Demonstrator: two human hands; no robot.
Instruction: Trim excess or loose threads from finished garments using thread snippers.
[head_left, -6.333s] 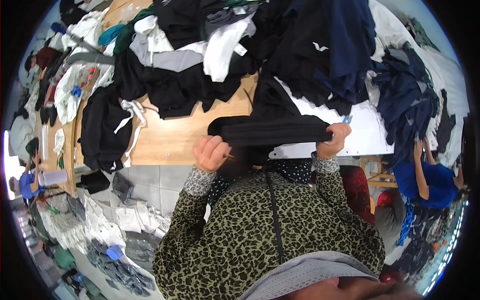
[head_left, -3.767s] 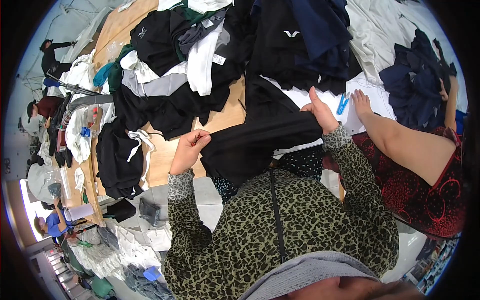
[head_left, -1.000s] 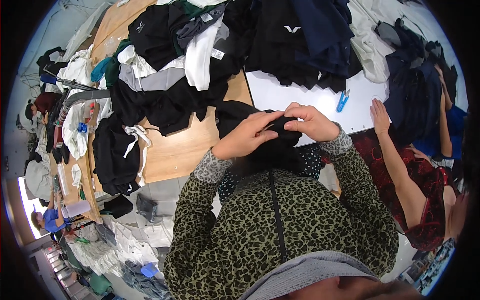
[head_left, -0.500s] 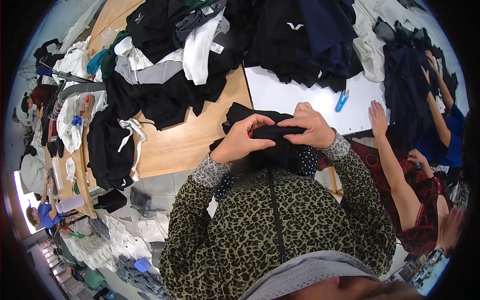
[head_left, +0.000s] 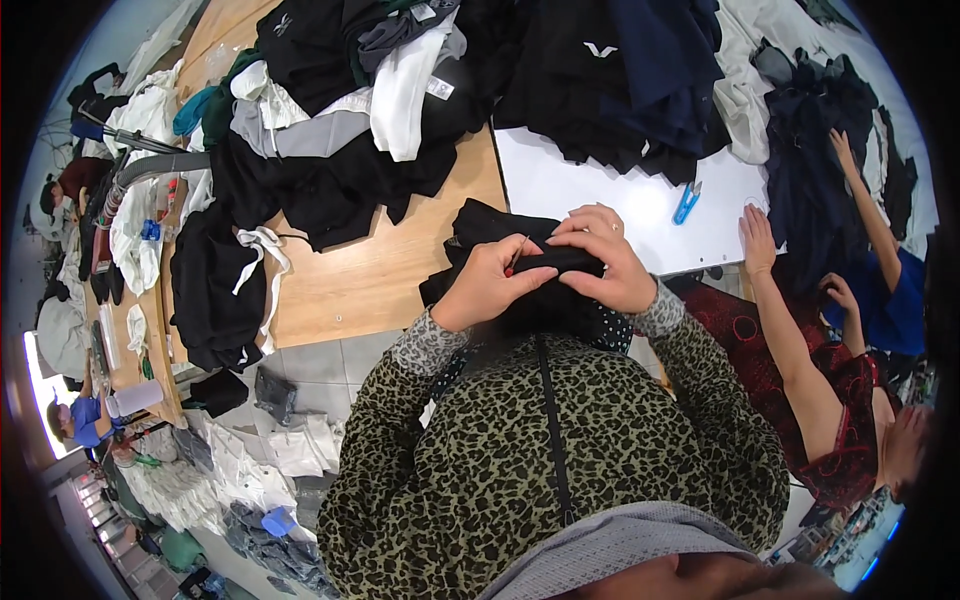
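My left hand (head_left: 495,285) and right hand (head_left: 605,262): both pinching a black garment (head_left: 572,260), rolled between them over the counter's (head_left: 400,260) near edge. Thumbs toward me, wrists inward, elbows bent. One small red item (head_left: 508,271), kind unclear, at left fingers. Beyond: blue snips (head_left: 686,206); dark clothes (head_left: 610,110), piled.

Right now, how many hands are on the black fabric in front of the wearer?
2: left hand pinching the black fabric from the left, right hand pinching it from the right. The co-worker's hand farther right isn't on it.
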